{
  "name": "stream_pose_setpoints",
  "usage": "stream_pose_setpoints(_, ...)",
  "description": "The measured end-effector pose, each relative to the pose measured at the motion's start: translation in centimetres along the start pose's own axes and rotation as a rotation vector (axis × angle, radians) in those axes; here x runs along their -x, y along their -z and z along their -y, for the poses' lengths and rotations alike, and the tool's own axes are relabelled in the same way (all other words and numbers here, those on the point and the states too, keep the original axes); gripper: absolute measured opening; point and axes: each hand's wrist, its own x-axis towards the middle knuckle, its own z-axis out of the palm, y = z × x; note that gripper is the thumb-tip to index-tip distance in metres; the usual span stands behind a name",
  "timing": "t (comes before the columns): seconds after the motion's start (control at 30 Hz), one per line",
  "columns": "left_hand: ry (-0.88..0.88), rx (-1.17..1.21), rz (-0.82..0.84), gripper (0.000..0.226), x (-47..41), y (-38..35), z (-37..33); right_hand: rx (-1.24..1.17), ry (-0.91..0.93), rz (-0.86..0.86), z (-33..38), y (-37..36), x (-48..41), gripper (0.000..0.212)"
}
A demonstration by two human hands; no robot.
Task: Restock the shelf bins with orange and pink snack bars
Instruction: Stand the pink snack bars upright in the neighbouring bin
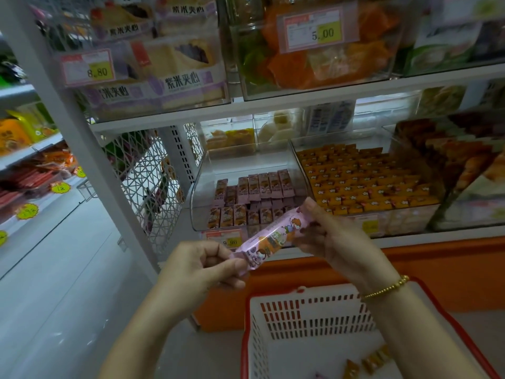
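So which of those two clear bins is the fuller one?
The orange-bar bin, right of the pink-bar bin: packed wall to wall, while the pink one has bare space.

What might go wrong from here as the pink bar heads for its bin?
1. The pink-wrapped snack bar is pinched only at its ends by the left hand and right hand; it may slip.
2. The clear bin of pink bars adjoins the clear bin of orange bars; misplacement is possible.
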Motion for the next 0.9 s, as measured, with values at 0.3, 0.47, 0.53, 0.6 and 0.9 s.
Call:
stream_pose_setpoints(0.3,-0.124,-0.147,-0.151,0.009,-0.3,-0.7,0.7,0.184,-0.078,0.138,1.9,1.6,-0.2,0.025)
stream_pose_setpoints(0.47,0.089,0.478,-0.094,0.032,-0.8,-0.6,0.1,0.33,0.043,0.236,3.5,1.6,-0.2,0.027)
stream_pose_setpoints(0.53,0.15,0.744,-0.059,0.036,-1.2,-0.6,-0.4,0.379,0.118,0.238,4.0,1.6,-0.5,0.029)
stream_pose_setpoints(0.6,0.185,0.854,0.007,0.041,-1.7,-0.8,-0.9,0.415,0.186,0.249,4.4,1.6,-1.0,0.029)
stream_pose_setpoints(0.9,0.211,0.73,0.271,0.033,-3.6,-2.0,-1.0,0.568,0.399,0.341,5.0,-1.2,-3.5,0.033)
